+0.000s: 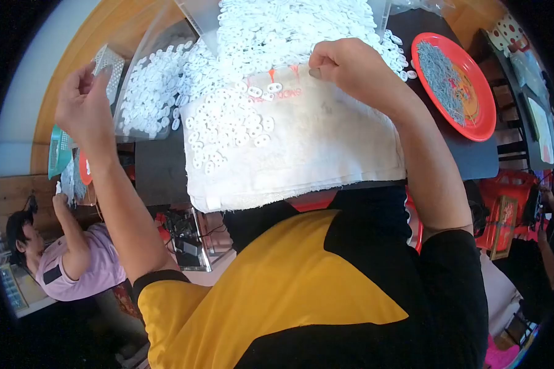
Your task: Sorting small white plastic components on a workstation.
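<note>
Raised at the left, my left hand (82,101) has its fingers curled in beside a white perforated basket (109,64); whatever they pinch, if anything, is too small to make out. My right hand (340,64) is closed, thumb against fingers, at the far edge of a folded white cloth (326,141); its grip hides what is inside. Many small white oval plastic pieces (228,126) with holes lie loose on the cloth's left half. Two or three more white pieces (274,88) sit near its far edge, beside orange-red tufts (272,75) and red lettering.
A large heap of white pieces (295,27) rises beyond the cloth, with a clear plastic bin (143,92) of them at left. A red plate (487,98) holds grey cut strings (440,80) on the dark table (458,157). Another person (83,258) sits at far left.
</note>
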Tool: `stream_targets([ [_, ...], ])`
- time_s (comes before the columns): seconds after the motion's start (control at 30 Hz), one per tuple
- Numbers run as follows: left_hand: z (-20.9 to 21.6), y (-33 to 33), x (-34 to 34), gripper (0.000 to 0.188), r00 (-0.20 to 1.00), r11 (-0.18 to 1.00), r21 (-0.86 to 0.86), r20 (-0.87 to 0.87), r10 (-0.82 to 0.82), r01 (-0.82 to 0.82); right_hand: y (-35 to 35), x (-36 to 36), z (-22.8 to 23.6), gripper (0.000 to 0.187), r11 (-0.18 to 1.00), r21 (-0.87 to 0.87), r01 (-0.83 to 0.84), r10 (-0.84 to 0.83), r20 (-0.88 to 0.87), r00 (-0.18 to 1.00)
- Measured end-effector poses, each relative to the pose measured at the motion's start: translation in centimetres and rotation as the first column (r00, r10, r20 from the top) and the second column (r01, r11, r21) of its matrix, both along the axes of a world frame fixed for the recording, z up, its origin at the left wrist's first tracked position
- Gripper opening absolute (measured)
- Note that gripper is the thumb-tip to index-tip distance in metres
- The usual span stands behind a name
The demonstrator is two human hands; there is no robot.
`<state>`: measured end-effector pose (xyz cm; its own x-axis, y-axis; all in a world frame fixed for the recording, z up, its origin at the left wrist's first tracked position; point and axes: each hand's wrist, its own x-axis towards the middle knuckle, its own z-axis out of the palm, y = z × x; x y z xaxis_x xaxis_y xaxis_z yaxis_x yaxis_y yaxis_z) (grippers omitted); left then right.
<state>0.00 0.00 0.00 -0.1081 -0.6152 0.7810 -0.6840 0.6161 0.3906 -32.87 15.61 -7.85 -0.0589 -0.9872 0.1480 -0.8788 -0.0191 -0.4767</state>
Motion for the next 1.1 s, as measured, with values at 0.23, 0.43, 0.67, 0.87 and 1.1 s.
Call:
stream_targets([
  [0.23, -4.4, 8.9, -11.2, 0.007, 0.8, 0.805, 0.209, 0.13, -0.586, 0.556, 0.1, -1.0, -0.4, 0.014, 0.993, -0.104, 0.064, -0.056, 0.079, 0.995],
  [0.43, -8.9, 9.3, -13.4, 0.013, 0.663, 0.876, 0.31, 0.573, -0.482, 0.369, 0.8, -1.4, 0.1, 0.011, 0.997, -0.073, -0.002, 0.0, -0.035, 0.999],
  [0.67, -9.8, 8.6, -13.6, 0.015, 0.659, 0.885, 0.326, 0.592, -0.465, 0.332, 2.3, -1.6, 1.6, 0.009, 0.976, 0.16, -0.148, 0.166, -0.107, 0.98],
  [0.87, -8.7, 10.3, -14.4, 0.009, 0.794, 0.656, 0.591, 0.043, -0.606, 0.469, 1.6, -1.2, 0.1, 0.009, 0.99, 0.086, -0.111, 0.132, -0.296, 0.946],
  [1.1, -10.7, 11.7, -15.7, 0.008, 0.71, 0.686, 0.517, 0.195, -0.677, 0.513, 1.9, -1.4, 0.2, 0.006, 0.981, 0.113, -0.158, 0.182, -0.26, 0.948],
])
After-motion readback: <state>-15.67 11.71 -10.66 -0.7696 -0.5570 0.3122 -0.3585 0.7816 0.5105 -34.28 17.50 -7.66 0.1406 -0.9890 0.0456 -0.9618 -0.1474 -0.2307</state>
